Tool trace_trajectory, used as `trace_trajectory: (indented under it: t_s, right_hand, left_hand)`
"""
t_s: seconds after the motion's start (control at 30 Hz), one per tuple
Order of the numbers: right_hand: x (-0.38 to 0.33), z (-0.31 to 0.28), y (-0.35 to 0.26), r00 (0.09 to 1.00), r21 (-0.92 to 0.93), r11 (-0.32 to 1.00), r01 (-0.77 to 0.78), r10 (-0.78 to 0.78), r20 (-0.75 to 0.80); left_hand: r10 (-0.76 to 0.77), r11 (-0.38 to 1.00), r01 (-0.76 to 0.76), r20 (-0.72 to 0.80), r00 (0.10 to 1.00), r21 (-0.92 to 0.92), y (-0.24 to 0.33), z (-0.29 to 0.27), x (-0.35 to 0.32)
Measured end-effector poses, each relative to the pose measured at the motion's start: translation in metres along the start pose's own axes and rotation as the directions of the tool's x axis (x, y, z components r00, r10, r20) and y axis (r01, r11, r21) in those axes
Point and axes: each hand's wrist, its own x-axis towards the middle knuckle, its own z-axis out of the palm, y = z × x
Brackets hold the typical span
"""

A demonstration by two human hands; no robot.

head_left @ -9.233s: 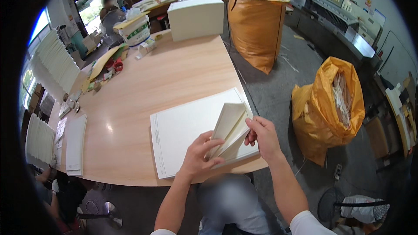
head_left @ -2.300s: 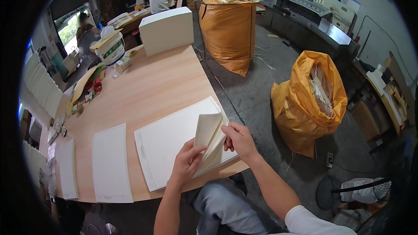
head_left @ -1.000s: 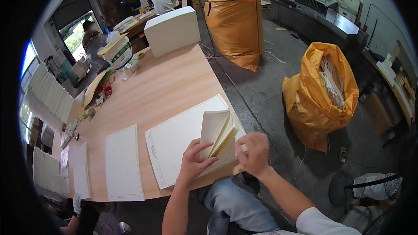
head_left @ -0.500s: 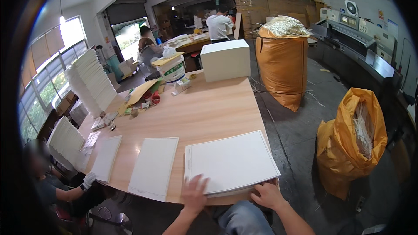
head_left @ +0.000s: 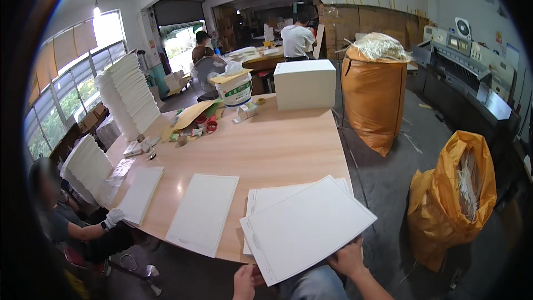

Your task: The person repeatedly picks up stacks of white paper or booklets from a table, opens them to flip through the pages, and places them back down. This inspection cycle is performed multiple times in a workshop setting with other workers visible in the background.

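Slightly askew, a white sheaf (head_left: 308, 232) lies across the near edge of the table (head_left: 272, 144), its near corner jutting out past the edge, by the person's jeans-clad knee (head_left: 319, 286). A thin line runs round its upper face close to the border. Beneath it, a second stack (head_left: 272, 195) shows along the far and left sides, set at a different angle. The right hand (head_left: 348, 259) is clamped on the sheaf's near edge toward the right, fingers partly hidden underneath. The left hand (head_left: 245, 283) is at the near left corner, fingers curled; they seem to touch the paper, but I cannot tell whether they grip it. Just left of these, a white pile (head_left: 203, 211) lies flat, and beyond it a narrower-looking pile (head_left: 143, 194), where a co-worker's gloved hand (head_left: 114, 218) rests at the near end. Two tall heaps of paper, one near (head_left: 89, 168) and one far (head_left: 129, 97), stand along the left side. Farther back are brown paper (head_left: 191, 115), red rings (head_left: 211, 126), a white bucket (head_left: 236, 93) and a pale block (head_left: 305, 86). On the floor to the right stand an orange sack (head_left: 375, 103) and a yellow sack (head_left: 436, 216), both stuffed with pale strips; a long machine (head_left: 463, 58) lines the wall behind. At the back, a person in a white shirt (head_left: 297, 41) stands facing away.
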Motion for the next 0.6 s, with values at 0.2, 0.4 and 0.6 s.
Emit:
trace_trajectory:
  t_s: [0.2,0.4,0.6]
  right_hand:
    - [0.006,-0.001,0.001,0.999,0.002,1.0,-0.029,0.028,0.03]
    - [0.008,-0.005,-0.006,0.995,-0.077,0.995,-0.063,0.069,0.071]
    - [0.007,-0.001,-0.01,0.996,-0.061,0.997,-0.042,0.047,0.076]
  left_hand:
    - [-0.094,0.994,0.108,0.326,0.941,-0.024,0.018,0.02,0.028]
    - [0.127,0.988,-0.142,0.218,0.968,0.057,0.064,-0.003,-0.005]
    - [0.543,0.819,-0.512,0.059,0.838,-0.258,0.094,-0.075,0.036]
